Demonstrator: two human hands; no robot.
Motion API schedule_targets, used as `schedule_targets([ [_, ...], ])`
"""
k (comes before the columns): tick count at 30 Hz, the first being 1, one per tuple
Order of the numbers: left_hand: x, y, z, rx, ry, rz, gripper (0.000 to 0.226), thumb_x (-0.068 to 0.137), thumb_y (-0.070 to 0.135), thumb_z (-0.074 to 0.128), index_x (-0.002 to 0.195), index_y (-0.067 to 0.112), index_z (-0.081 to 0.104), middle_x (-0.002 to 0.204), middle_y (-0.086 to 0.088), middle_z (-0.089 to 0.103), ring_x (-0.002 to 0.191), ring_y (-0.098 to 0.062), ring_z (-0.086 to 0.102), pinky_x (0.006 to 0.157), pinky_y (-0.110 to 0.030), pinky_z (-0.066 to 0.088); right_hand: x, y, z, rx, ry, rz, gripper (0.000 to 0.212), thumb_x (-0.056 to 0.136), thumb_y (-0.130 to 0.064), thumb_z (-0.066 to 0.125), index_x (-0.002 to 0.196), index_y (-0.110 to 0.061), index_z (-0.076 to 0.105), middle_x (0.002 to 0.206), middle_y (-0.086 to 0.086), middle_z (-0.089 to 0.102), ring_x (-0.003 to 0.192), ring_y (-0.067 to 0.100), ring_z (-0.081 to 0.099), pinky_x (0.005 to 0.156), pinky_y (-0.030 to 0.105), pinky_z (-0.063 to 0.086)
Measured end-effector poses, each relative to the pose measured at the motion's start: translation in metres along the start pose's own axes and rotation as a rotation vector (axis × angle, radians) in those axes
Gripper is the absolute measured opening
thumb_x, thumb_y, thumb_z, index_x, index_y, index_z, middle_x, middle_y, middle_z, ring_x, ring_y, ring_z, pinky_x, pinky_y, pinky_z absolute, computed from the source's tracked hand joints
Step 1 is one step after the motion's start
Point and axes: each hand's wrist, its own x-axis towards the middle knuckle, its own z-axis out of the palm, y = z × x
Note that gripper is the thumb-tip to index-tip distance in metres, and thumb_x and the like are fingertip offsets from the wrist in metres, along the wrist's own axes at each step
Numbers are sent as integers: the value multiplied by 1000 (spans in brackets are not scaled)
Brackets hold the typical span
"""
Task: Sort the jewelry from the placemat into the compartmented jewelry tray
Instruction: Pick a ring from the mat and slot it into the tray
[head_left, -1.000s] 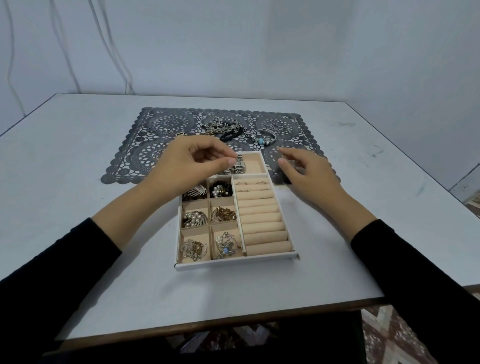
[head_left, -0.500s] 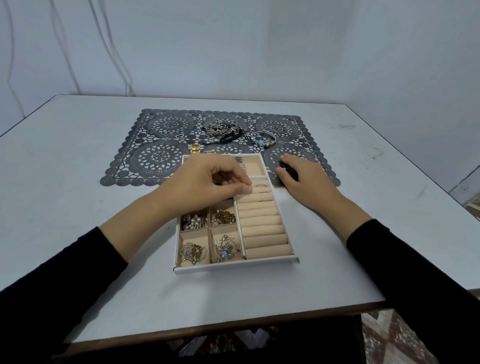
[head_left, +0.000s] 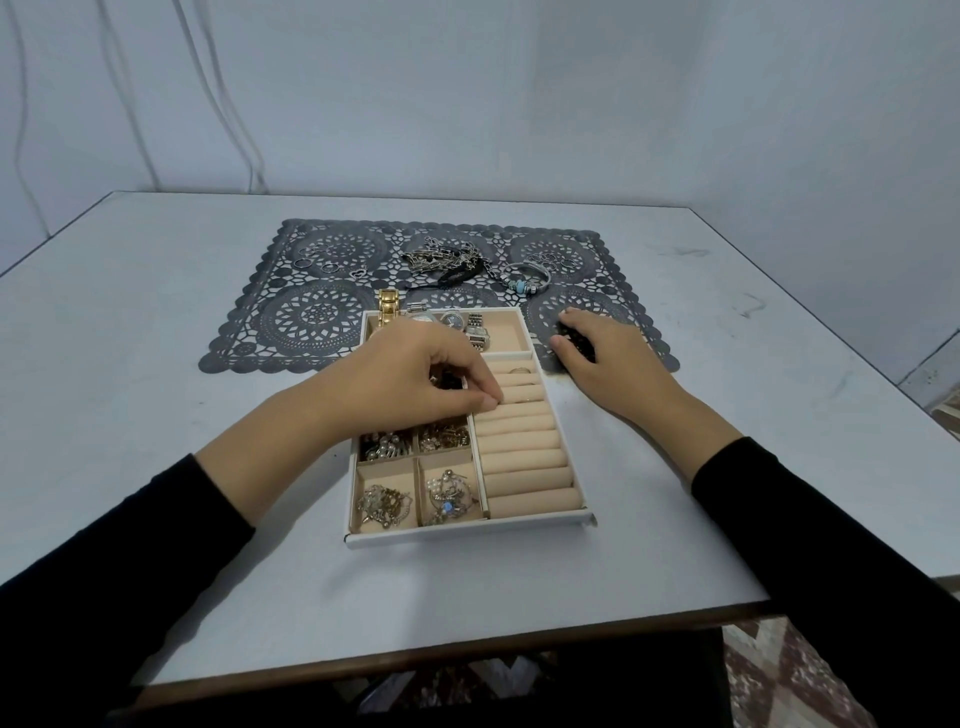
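Note:
The white jewelry tray (head_left: 467, 530) has beige compartments and lies in front of the dark lace placemat (head_left: 311, 317). My left hand (head_left: 410, 379) is over the tray. Its thumb and forefinger pinch a small ring, mostly hidden, at a slot of the ring rolls (head_left: 524, 457). One ring (head_left: 519, 370) sits in a slot further back. My right hand (head_left: 608, 364) rests on the placemat right of the tray, its fingers curled round a black beaded piece (head_left: 574, 340). Watches (head_left: 475, 332) lie in the tray's back compartment, a gold watch (head_left: 387, 306) hanging over its rim.
On the placemat lie a heap of chains (head_left: 447, 260), a silver bracelet with blue beads (head_left: 524, 278), and loose rings at the left (head_left: 317, 262) and right (head_left: 550, 260). Brooches and earrings fill the tray's small left compartments. The white table ends just before me.
My left hand came from the watch compartment toward me to the ring rolls. My right hand went forward onto the placemat and closed over the black beaded piece.

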Motion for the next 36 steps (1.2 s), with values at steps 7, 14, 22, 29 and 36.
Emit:
schedule_targets([
  [7,1,-1,-3,3,-27,-8,11,85,27,73,94,25,78,90,14,73,90,-2,66,82,-24,53,0,0,0,1,-6,-2,32,98,-27,51,121,-6,59,120,7,63,112,22,55,92,26,37],
  [14,2,-1,-3,-3,-30,-38,9,82,29,77,91,27,78,88,16,72,90,-1,65,83,-27,52,-1,0,-1,0,-13,2,31,97,-25,52,118,-3,60,119,11,63,112,25,55,93,30,38],
  [22,2,2,-6,-70,-77,-119,10,83,29,75,92,27,77,90,14,73,90,-4,66,84,-31,54,0,1,0,-5,-14,-4,32,97,-26,52,122,-7,59,120,7,63,113,23,55,90,24,36],
  [29,4,4,-2,-66,-51,-191,9,80,31,79,88,28,78,85,12,74,85,-6,66,83,-34,56,1,1,0,-2,-11,-5,31,97,-26,52,120,-6,60,119,8,63,112,23,55,90,27,38],
  [36,5,6,-5,-170,-85,-262,7,80,26,79,86,24,79,74,5,71,68,-2,58,62,-9,44,0,0,-1,11,-13,2,32,97,-26,52,122,-7,59,121,9,63,115,23,54,93,26,37],
])
